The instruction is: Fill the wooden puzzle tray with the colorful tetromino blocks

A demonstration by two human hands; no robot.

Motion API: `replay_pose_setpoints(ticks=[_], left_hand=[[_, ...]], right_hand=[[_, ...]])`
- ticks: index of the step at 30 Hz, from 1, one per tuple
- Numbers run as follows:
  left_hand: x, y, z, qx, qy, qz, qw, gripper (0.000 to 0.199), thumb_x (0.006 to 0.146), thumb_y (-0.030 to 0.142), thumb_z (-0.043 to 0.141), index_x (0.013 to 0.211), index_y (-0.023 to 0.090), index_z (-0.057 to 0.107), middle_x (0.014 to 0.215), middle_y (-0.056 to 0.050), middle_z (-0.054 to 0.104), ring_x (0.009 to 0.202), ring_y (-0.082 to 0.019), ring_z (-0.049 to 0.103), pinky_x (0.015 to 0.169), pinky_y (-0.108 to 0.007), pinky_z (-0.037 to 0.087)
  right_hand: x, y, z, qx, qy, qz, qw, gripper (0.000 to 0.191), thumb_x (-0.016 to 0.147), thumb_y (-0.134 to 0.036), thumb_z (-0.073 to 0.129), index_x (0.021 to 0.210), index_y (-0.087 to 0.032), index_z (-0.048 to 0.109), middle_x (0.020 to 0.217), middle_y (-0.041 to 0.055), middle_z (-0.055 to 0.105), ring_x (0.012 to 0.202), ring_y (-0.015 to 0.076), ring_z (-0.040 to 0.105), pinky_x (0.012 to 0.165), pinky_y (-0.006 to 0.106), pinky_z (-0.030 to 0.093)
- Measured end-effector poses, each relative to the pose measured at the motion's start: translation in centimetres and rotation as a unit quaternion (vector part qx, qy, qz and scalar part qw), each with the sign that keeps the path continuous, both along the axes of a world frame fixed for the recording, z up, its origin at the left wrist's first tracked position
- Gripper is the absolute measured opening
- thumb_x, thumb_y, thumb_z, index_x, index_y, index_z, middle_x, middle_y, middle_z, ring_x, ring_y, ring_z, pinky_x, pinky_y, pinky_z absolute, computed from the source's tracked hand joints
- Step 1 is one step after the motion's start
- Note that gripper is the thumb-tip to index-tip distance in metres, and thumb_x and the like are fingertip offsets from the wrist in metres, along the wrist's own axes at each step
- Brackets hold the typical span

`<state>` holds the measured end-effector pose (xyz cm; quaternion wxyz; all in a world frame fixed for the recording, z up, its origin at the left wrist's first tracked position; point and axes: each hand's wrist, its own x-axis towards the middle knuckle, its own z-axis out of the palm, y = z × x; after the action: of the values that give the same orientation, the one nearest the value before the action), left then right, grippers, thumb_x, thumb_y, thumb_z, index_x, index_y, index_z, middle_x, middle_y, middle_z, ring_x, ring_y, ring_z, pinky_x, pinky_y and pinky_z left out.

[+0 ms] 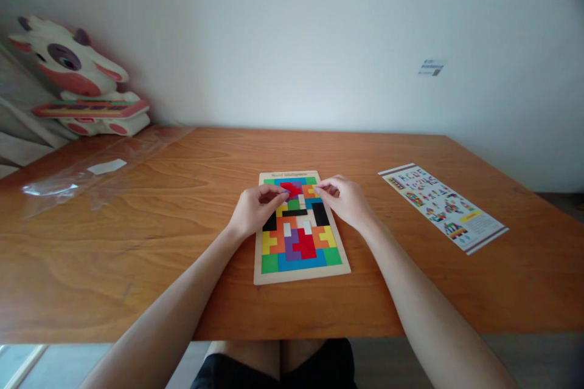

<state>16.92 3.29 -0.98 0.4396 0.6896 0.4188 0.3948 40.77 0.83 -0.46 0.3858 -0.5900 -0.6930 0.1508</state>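
A wooden puzzle board (302,277) lies flat on the table in front of me, filled with coloured pieces. My left hand (258,208) reaches over its upper left part, thumb and fingers pinched at a small purple bit beside the red piece (290,188). Over the upper right edge, my right hand (342,197) has its thumb and index finger close together at an orange and yellow area; whatever is between them is too small to make out. A black bar (294,213) and white pieces show in the middle of the board, with a red piece (305,245) lower down.
A printed pattern sheet (444,206) lies on the wooden table (182,292) to the right. At the left are a clear plastic bag (82,179) and a cow-shaped toy keyboard (91,109). The wall behind carries a small label (431,67).
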Motion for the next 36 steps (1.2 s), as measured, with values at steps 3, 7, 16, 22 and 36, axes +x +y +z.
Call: replay_pose_setpoints(ticks=[3,7,16,22,36], left_hand=[[0.2,-0.5,0.2,0.072,0.063,-0.049,0.994,0.028,0.085,0.047,0.063,0.092,0.022,0.073,0.096,-0.004,0.076,0.088,-0.021,0.069,0.081,-0.031,0.054],[0.2,-0.8,0.1,0.123,0.124,-0.076,0.982,0.027,0.089,0.045,0.059,0.093,0.023,0.074,0.096,-0.004,0.075,0.083,-0.019,0.068,0.077,-0.028,0.052],[0.2,-0.6,-0.2,0.107,0.158,-0.049,0.980,0.030,0.088,0.048,0.058,0.094,0.023,0.074,0.088,-0.002,0.074,0.070,-0.016,0.065,0.064,-0.025,0.048],[0.3,-0.8,0.2,0.110,0.164,-0.049,0.979,0.028,0.088,0.046,0.058,0.093,0.023,0.073,0.089,-0.001,0.074,0.069,-0.016,0.065,0.064,-0.025,0.048],[0.2,-0.6,0.0,0.116,0.182,-0.036,0.976,0.027,0.089,0.045,0.058,0.095,0.023,0.073,0.090,0.000,0.075,0.070,-0.014,0.066,0.064,-0.022,0.048]], right_hand=[[-0.4,-0.2,-0.2,-0.017,-0.027,0.034,0.999,0.011,0.084,-0.025,0.067,0.091,-0.018,0.072,0.090,0.0063,0.068,0.071,0.0154,0.061,0.069,0.031,0.048],[-0.6,-0.3,-0.2,-0.030,-0.073,0.086,0.993,0.019,0.077,-0.021,0.073,0.096,-0.019,0.073,0.097,0.0063,0.067,0.076,0.0158,0.061,0.071,0.030,0.048],[-0.3,-0.4,0.2,-0.021,-0.101,0.150,0.983,0.013,0.085,-0.023,0.070,0.097,-0.021,0.073,0.104,0.0067,0.071,0.098,0.0210,0.066,0.088,0.035,0.050],[0.0,-0.5,0.2,0.002,-0.135,0.177,0.975,0.018,0.087,-0.024,0.068,0.103,-0.024,0.073,0.109,0.0063,0.073,0.100,0.0228,0.068,0.091,0.038,0.051],[0.8,-0.5,0.0,0.052,-0.181,0.180,0.965,0.024,0.093,-0.027,0.060,0.114,-0.023,0.071,0.114,0.0064,0.072,0.103,0.0218,0.068,0.093,0.037,0.053]])
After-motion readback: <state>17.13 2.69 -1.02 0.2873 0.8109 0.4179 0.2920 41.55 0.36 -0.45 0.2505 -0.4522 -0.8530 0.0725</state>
